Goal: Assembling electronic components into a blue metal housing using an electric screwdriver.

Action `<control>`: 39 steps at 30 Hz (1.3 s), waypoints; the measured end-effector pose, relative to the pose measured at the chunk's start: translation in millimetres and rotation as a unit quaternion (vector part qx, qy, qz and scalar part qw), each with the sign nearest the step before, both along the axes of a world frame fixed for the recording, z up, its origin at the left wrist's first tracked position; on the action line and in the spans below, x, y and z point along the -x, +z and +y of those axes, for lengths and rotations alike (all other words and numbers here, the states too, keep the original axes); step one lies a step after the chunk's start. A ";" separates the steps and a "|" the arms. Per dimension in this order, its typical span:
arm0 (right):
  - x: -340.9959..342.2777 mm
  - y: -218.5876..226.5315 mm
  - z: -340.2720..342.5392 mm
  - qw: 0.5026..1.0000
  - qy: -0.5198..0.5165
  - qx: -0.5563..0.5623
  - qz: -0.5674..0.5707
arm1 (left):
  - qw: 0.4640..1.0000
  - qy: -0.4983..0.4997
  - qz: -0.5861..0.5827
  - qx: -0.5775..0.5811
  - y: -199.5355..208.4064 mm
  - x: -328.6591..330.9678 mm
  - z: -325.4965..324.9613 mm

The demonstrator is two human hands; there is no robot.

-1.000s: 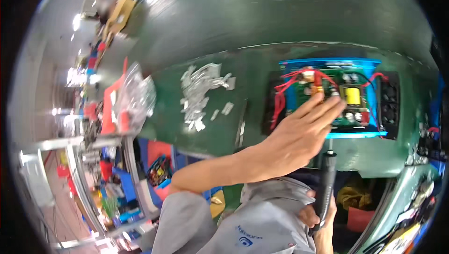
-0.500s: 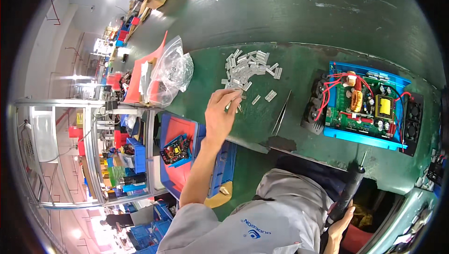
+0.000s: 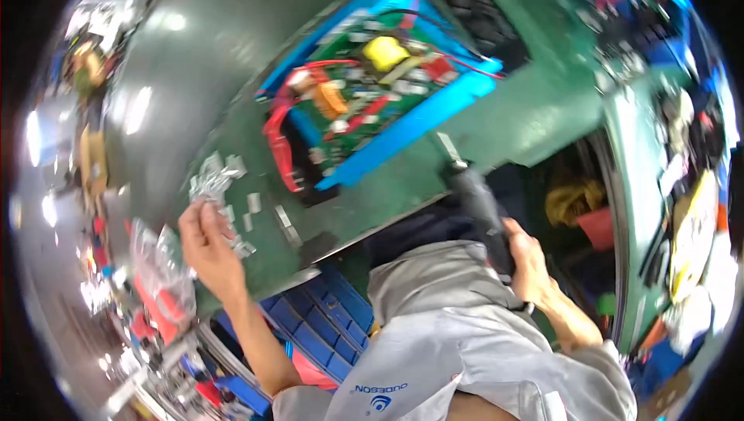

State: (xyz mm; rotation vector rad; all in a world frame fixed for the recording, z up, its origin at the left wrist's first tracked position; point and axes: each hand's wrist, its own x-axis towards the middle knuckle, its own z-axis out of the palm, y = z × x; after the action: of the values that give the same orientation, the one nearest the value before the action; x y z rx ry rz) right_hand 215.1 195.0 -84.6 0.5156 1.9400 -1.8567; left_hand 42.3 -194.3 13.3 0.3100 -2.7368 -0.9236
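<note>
Fingertips of the left hand [image 3: 205, 246] are being pinched onto small silvery metal clips [image 3: 217, 181] heaped near the green table's [image 3: 542, 111] left edge, best lifted singly, while the black electric screwdriver [image 3: 484, 215] is being gripped upright by the right hand [image 3: 531, 262].

a clear plastic bag [image 3: 159, 266] lies at the green bench's [image 3: 535, 122] left end. blue bins [image 3: 329, 320] sit below its edge. yellow cloth [image 3: 570, 200] and red container [image 3: 597, 227] rest underneath.
</note>
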 end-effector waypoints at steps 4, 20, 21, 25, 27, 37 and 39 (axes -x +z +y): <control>11.0 11.0 2.7 0.998 0.018 -0.004 0.060 | 0.989 -0.143 0.017 -0.038 11.0 20.7 94.2; 28.8 29.8 4.3 0.997 0.037 -0.011 0.060 | 0.862 -0.483 0.044 0.147 -6.6 78.8 191.0; 30.4 30.4 4.5 0.998 0.036 -0.002 0.049 | 0.863 -0.482 0.043 0.147 -9.0 79.6 191.4; 33.5 26.1 6.0 0.993 0.005 0.115 0.004 | 0.858 -0.488 0.059 0.149 -13.6 83.5 191.1; 37.5 25.6 11.4 0.985 0.013 0.170 -0.027 | 0.857 -0.487 0.047 0.160 -11.3 84.5 192.4; 32.8 14.0 12.0 0.946 0.008 0.301 -0.119 | 0.860 -0.501 0.033 0.090 -7.2 85.5 188.2; 30.4 5.5 13.5 0.903 -0.018 0.393 -0.175 | 0.862 -0.501 0.009 0.079 -11.2 83.8 186.0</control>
State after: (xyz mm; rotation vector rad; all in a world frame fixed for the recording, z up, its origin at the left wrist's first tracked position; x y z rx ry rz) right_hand 184.7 208.6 -79.1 0.5556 0.8413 -2.1715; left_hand -41.5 -8.3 2.0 -1.2561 -2.8474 -0.8339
